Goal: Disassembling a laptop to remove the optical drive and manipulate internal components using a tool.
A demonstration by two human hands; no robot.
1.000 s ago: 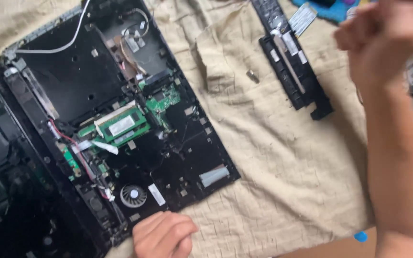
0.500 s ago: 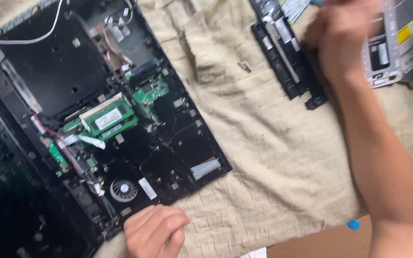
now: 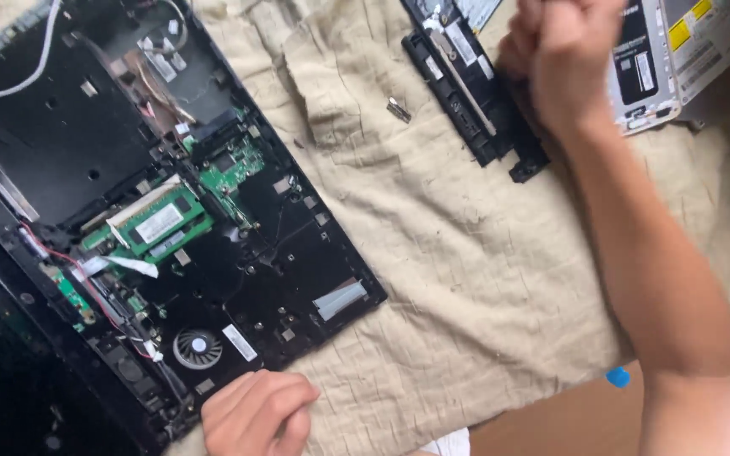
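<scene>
**Right hand up by the battery, left parked on the laptop**

We've got the opened laptop [image 3: 171, 228] as our landmark. Our left hand [image 3: 255, 414] rests curled and empty on its near edge, just by the fan [image 3: 196, 348]. Our right hand [image 3: 563, 63] is a closed fist, well off to the laptop's right, over the long black battery [image 3: 475, 93]; we can't tell if it's gripping anything. The battery runs diagonally, away from the laptop.

Person, two hands and one forearm in view. Left hand [image 3: 257, 411]: bare, no glove, ring or watch visible; wrist out of frame. Right hand [image 3: 563, 59]: bare, blurred. Right forearm [image 3: 648, 253]: bare to the frame edge, no sleeve, band or marking visible.
</scene>
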